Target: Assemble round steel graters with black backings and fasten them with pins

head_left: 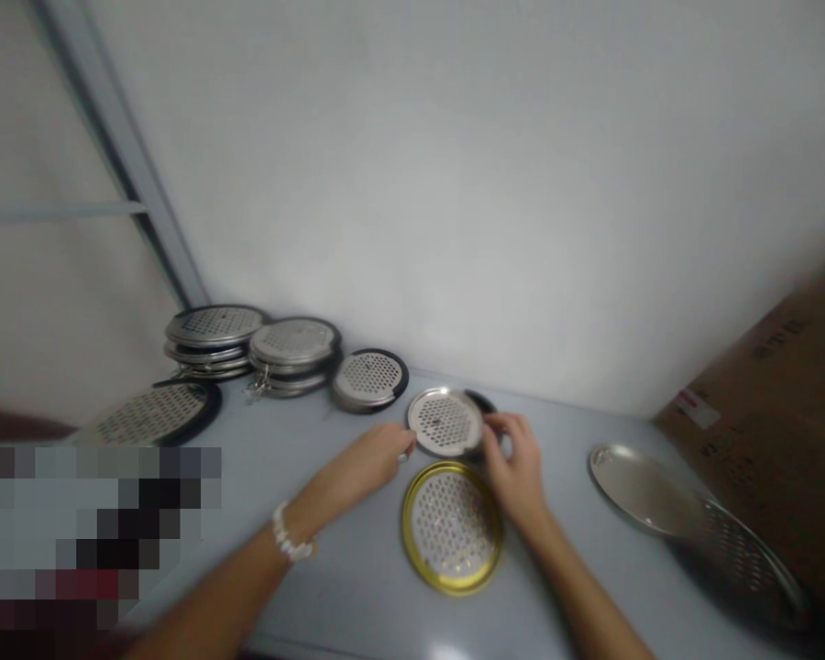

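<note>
Between my hands, a perforated steel disc (445, 422) stands slightly tilted above the table. My left hand (364, 461) pinches its left rim, and my right hand (514, 467) grips its right rim. A black rubber ring (482, 401) shows behind the disc, partly hidden by it and my right hand. Just below, a perforated disc with a gold rim (452, 529) lies flat on the table, touching neither hand. A white beaded bracelet (290, 533) circles my left wrist.
Along the wall stand two stacks of perforated discs (213, 330), (292, 344), with a black-rimmed disc (369, 379) and a larger one (152, 414) beside them. To the right lie a plain steel plate (643, 490), a perforated disc (746, 559) and a cardboard box (763, 412).
</note>
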A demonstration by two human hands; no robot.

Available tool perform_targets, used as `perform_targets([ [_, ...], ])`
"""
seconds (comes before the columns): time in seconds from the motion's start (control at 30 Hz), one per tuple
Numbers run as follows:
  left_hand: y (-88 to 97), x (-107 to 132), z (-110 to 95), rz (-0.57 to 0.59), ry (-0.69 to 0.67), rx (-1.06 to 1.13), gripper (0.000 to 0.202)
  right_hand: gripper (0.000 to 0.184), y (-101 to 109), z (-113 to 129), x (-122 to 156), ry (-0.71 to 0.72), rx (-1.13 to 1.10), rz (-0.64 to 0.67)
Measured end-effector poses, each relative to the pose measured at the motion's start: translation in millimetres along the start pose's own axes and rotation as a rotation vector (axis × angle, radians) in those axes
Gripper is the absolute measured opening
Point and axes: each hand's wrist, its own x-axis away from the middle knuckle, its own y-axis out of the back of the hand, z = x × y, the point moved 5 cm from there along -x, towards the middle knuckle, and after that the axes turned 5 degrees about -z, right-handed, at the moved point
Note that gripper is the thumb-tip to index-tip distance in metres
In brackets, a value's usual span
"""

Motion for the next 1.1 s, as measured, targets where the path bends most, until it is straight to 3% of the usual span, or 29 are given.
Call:
perform_targets([
  [0.17,7.2,-0.2,-0.2,0.025,0.026,0.011,0.031,0.02,-3.5,5.5,3.5,0.023,-0.013,0.024],
  [0.37,18.9,2.5,-3.6,0.166,0.065,0.009,0.031,0.017,-9.7,12.7,8.1,0.038,-0.03,0.07],
  [0.57,11.1,8.2,-5.5,0.185,0.09,-0.152,0.027,0.014,-11.4,16.2,10.1,0.057,-0.046,0.078],
  [0.7,8.2,10.0,-8.6,0.161,0.053,-0.143,0.028,0.015,-9.9,14.1,9.2,0.054,-0.042,0.069],
  [0.93,20.7,0.5,-2.1,0.223,0.123,0.073,0.021,0.016,-7.8,12.5,8.4,0.047,-0.045,0.043],
  [1.1,24.1,-13.2,-15.1,0.014,0.052,0.537,0.016,0.015,-8.3,26.6,10.3,0.006,-0.196,0.126],
])
